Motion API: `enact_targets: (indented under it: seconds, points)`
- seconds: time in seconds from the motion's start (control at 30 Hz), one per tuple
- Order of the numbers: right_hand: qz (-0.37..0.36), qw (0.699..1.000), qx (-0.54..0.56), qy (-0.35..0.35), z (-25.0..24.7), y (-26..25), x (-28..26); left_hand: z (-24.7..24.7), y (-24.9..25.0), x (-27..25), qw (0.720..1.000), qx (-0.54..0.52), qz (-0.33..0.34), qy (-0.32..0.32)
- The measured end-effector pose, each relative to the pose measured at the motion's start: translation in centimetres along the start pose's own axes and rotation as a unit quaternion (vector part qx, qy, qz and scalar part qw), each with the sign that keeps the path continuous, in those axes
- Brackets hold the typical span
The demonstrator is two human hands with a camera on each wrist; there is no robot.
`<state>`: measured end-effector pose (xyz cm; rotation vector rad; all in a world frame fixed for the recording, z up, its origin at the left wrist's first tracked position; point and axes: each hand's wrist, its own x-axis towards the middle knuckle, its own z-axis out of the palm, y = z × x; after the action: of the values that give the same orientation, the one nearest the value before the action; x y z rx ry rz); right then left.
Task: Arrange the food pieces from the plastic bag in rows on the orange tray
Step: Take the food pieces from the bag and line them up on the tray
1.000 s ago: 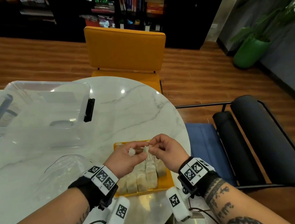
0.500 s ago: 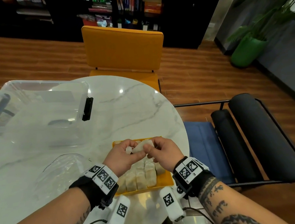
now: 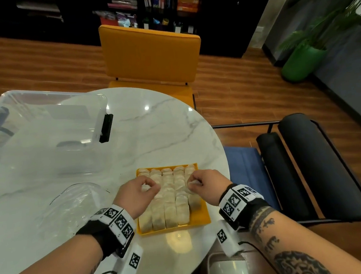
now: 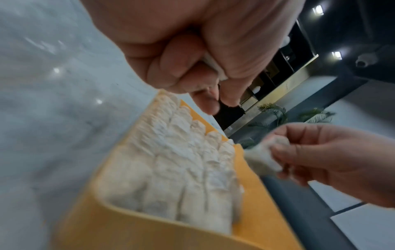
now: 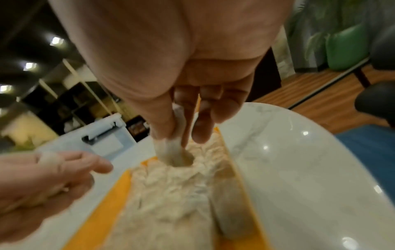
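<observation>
Low centre of the head view: rectangular orange plastic tray (image 3: 201,219) sat on the round white marble table (image 3: 153,135), packed with rows of pale food pieces (image 3: 170,201). Left hand (image 3: 136,194) pinched a small white piece (image 4: 214,66) in curled fingers; right hand (image 3: 208,185) pinched another pale piece (image 5: 171,150) over the right-hand row. Crumpled clear plastic bag (image 3: 72,207) lay left of the tray.

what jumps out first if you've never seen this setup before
The orange tray at the near edge of the round marble table draws the eye, packed with rows of pale food pieces. Right above it, the left hand and the right hand each pinch a small pale piece. A crumpled clear plastic bag lies left of the tray, with a yellow chair beyond the table.
</observation>
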<state>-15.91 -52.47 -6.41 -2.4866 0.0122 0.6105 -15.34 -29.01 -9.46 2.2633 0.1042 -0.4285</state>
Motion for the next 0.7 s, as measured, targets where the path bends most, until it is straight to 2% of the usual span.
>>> enact_targets:
  seconds: [0.1,0.23,0.5,0.7]
  points:
    - [0.027,0.987,-0.127,-0.098,0.7,0.3,-0.1,-0.7,-1.4,0.0,0.998,0.049,-0.019,0.034]
    - [0.045,0.962,-0.22,-0.153,2.0,0.2,0.2,-0.6,-2.9,0.3,0.994,0.101,-0.03,0.016]
    - [0.037,0.943,-0.302,-0.135,2.9,0.0,1.5,-0.4,-3.2,0.5,0.993,0.115,-0.041,0.002]
    - [0.014,0.941,-0.32,-0.112,2.9,0.1,1.8,-0.5,-3.2,0.5,0.993,0.111,-0.043,-0.002]
